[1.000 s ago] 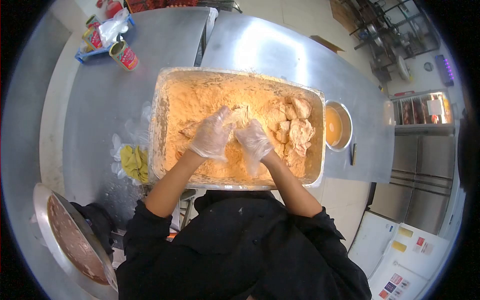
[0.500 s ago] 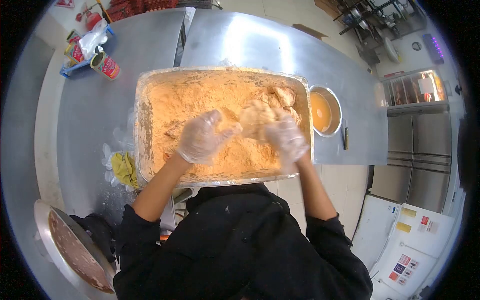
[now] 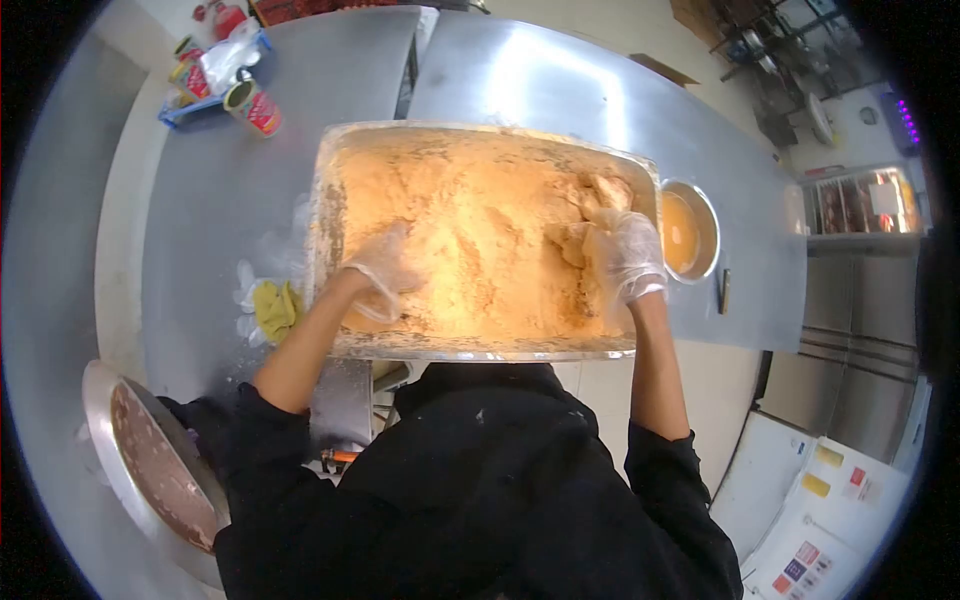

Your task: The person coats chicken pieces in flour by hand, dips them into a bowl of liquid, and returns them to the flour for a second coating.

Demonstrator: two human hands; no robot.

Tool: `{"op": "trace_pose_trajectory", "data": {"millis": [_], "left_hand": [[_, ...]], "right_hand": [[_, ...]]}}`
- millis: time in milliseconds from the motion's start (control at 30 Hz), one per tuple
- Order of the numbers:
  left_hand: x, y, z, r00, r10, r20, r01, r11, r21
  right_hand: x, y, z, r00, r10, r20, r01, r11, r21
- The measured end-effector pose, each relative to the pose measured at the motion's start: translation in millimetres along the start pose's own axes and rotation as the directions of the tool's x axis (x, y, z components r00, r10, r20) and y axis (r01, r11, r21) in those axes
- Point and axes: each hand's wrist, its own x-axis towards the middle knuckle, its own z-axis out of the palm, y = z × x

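A large rectangular metal pan (image 3: 490,354) holds orange-tinted flour (image 3: 470,230). My left hand (image 3: 385,272), in a clear plastic glove, is down in the flour at the pan's left side; its fingers are blurred and partly sunk. At the right side, my gloved right hand (image 3: 634,256) curls against a flour-coated chicken piece (image 3: 574,242), its fingertips partly hidden. Other coated pieces (image 3: 608,192) are heaped just beyond it, in the pan's far right corner.
Right of the pan stands a round metal bowl (image 3: 716,232) of orange liquid, with a small dark object (image 3: 725,291) beside it. Left are a yellow cloth (image 3: 276,310), a can (image 3: 252,107) and a blue tray (image 3: 190,112). A big bowl of reddish-brown mixture (image 3: 160,470) sits lower left.
My hands have moved apart from mid-pan, the left to the left side and the right to the heaped chicken. The floured piece between them has left the middle. The whole view has shifted slightly.
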Motion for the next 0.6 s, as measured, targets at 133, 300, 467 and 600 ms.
{"op": "trace_pose_trajectory", "data": {"millis": [133, 300, 467, 600], "left_hand": [[-6.2, 28.1, 1.1, 0.995, -0.011, -0.097, 0.001, 0.995, -0.103], [-26.6, 70.4, 13.4, 0.895, 0.239, -0.376, -0.351, 0.899, -0.263], [-35.8, 81.7, 7.8, 0.821, 0.292, -0.491, -0.488, 0.806, -0.335], [-28.3, 67.3, 2.1, 0.916, 0.190, -0.353, -0.338, 0.838, -0.428]], "right_hand": [[-4.9, -42.5, 51.9, 0.921, -0.047, 0.387, -0.146, 0.878, 0.455], [2.5, -59.1, 127.2, 0.915, -0.049, 0.400, -0.284, 0.627, 0.726], [-9.1, -84.9, 82.6, 0.985, -0.032, 0.170, -0.113, 0.625, 0.772], [-14.1, -78.8, 80.1, 0.975, -0.047, 0.219, -0.151, 0.583, 0.798]]}}
